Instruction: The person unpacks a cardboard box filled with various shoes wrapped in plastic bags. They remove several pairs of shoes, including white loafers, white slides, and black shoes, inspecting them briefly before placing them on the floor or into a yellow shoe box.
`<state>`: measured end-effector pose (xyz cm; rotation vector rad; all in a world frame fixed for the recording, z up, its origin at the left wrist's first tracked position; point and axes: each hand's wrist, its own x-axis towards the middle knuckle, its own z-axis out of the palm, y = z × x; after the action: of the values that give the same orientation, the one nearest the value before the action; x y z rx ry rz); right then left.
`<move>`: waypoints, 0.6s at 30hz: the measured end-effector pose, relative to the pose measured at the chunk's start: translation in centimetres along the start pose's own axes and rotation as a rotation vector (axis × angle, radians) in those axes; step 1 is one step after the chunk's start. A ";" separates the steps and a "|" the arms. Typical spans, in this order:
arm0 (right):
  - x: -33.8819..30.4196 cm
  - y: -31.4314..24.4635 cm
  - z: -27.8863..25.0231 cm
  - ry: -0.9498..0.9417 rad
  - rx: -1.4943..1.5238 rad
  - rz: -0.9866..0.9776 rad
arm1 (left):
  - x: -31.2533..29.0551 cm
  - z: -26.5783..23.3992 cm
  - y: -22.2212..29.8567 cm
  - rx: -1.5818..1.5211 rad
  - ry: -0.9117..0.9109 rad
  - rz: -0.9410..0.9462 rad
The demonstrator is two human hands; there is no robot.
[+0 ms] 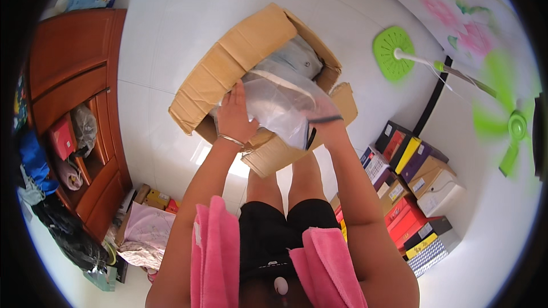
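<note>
- The clear plastic bag [274, 100] lies inside the cardboard box [240, 48], in front of my legs, its near end hanging over the front flap [271, 157].
- My left hand [236, 117] rests on the bag's left side, fingers stretched out nearly straight, not curled round anything that I can see.
- My right hand [326, 125] is at the bag's right edge, by a dark strip [326, 119]; its fingers are blurred and partly covered by film, so I cannot tell how far they are closed or whether they grip.
- I judge the bag light, soft and slippery: thin film that would slide under flat fingertips and sag in the middle. The dark strip looks the firmest place to pinch, with a palm supporting below.
- The film is glossy, crumpled and see-through, with something pale beneath it.
- Behind it sits grey-blue fabric [291, 57], matte and folded, perhaps denim, which should be limp and hard to damage.
- The box is brown, creased and bent-edged; its flaps look stiff enough to hold but likely to buckle.
</note>
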<state>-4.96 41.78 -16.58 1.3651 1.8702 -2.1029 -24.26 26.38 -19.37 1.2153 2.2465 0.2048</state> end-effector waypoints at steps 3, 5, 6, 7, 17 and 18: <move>-5.2 -1.9 0.4 0.058 0.402 0.208 | 0.5 0.7 0.4 0.048 -0.039 0.000; -7.6 -1.5 0.9 0.119 0.425 0.219 | 1.1 1.1 0.8 0.076 0.006 0.027; -8.8 -1.4 0.9 0.148 0.438 0.226 | 1.4 1.3 0.7 0.089 -0.028 0.038; -9.5 -1.3 0.6 0.067 0.338 0.272 | 1.8 1.3 0.5 0.106 -0.057 0.048; -16.3 -1.0 0.5 0.097 0.862 0.338 | 3.4 1.6 -0.9 0.134 -0.237 0.028; -17.1 -1.2 -0.1 0.130 0.870 0.376 | 3.8 1.2 -0.5 0.139 -0.287 -0.023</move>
<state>4.99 33.46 -5.43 1.8056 0.5703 -2.7350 -25.54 28.98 -22.09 1.2052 2.0492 -0.1298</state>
